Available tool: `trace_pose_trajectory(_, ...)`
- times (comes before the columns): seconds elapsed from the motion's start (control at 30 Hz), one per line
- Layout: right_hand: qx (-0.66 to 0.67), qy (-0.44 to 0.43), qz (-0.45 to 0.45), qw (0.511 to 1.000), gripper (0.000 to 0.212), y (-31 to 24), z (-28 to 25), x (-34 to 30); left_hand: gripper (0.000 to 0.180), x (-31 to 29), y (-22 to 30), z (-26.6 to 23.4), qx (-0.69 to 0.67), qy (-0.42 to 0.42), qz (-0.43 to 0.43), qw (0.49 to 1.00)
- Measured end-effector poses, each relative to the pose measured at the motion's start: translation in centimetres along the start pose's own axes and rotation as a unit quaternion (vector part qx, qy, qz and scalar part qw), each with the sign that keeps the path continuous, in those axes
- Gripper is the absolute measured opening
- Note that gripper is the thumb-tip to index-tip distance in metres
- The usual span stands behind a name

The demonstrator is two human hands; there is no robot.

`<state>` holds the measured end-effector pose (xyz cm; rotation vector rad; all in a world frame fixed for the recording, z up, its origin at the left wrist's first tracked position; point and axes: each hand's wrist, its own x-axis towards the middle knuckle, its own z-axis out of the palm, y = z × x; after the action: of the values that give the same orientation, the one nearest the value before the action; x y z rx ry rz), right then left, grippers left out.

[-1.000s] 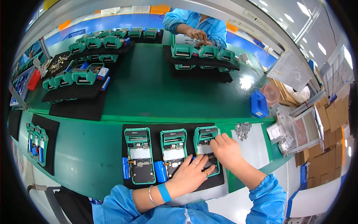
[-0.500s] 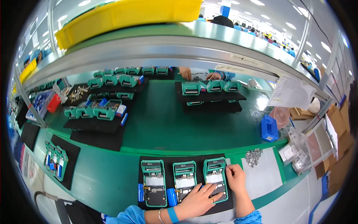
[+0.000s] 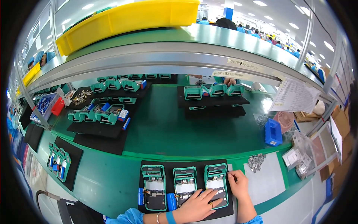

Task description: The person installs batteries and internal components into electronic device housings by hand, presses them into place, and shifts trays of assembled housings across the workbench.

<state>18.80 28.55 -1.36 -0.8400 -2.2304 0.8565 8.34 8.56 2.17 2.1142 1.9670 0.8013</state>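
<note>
Three green-and-black device housings lie open in a row on a black foam mat [image 3: 200,178]. My left hand [image 3: 197,206] rests palm down with fingers spread, its fingertips on the lower part of the right housing [image 3: 215,178]. Against that housing's right edge, my right hand [image 3: 239,183] has its thumb and index finger pressed together; whatever they may hold is too small to see. The middle housing [image 3: 184,180] is partly covered by my left hand. A blue battery [image 3: 171,202] lies beside it, and another battery [image 3: 140,196] beside the left housing [image 3: 155,196].
Small metal parts [image 3: 256,163] are heaped on a white sheet [image 3: 265,184] at right. Beyond stands a blue bin [image 3: 273,133]. More housings sit on stacked black boards [image 3: 93,128] and on a left mat [image 3: 75,155]. A metal shelf rail [image 3: 167,56] crosses above; a co-worker's hand [image 3: 229,81] shows behind.
The view has tilted slightly, so the scene sits lower. My hands keep nearly the same places on the right housing. Across the bench, the co-worker's hands have shifted and are now mostly hidden.
</note>
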Motion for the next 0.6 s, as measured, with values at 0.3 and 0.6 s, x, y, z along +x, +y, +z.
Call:
trace_pose_trajectory(0.3, 0.007, -0.005, 0.009, 1.000, 0.005, -0.4, -0.3, 0.1, 0.052, 0.2, -0.4, -0.7, 0.032, -0.026, 0.021, 0.999)
trace_pose_trajectory(0.6, 0.017, -0.022, 0.020, 0.999, 0.008, -0.6, 0.2, 0.1, 0.052, -0.3, -0.4, -1.5, 0.041, -0.028, 0.014, 0.999)
